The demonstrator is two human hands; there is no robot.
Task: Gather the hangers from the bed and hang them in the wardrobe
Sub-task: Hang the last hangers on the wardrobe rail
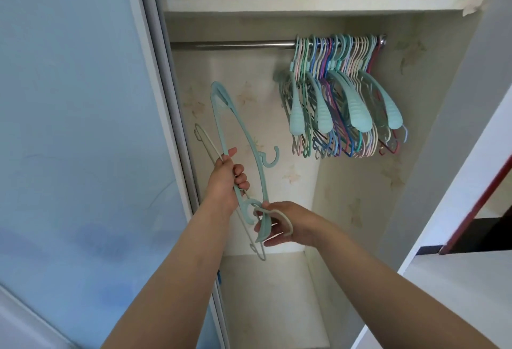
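I stand in front of the open wardrobe. My left hand (227, 179) grips a small bunch of hangers: a light teal plastic hanger (221, 116) pointing up and left, and a thin cream hanger (206, 143) beside it. My right hand (279, 224) holds the lower teal end and a cream hook (288, 222) of that bunch, just below the left hand. A metal rail (230, 44) crosses the wardrobe; its left part is bare. Several teal, pink, blue and purple hangers (343, 93) hang packed at its right end.
A pale blue sliding door (77, 127) fills the left side, its frame close to my left hand. A white shelf (304, 3) above the rail carries books and dark items. A lower shelf (263, 262) lies below my hands. The wardrobe's right wall (448, 116) bounds the space.
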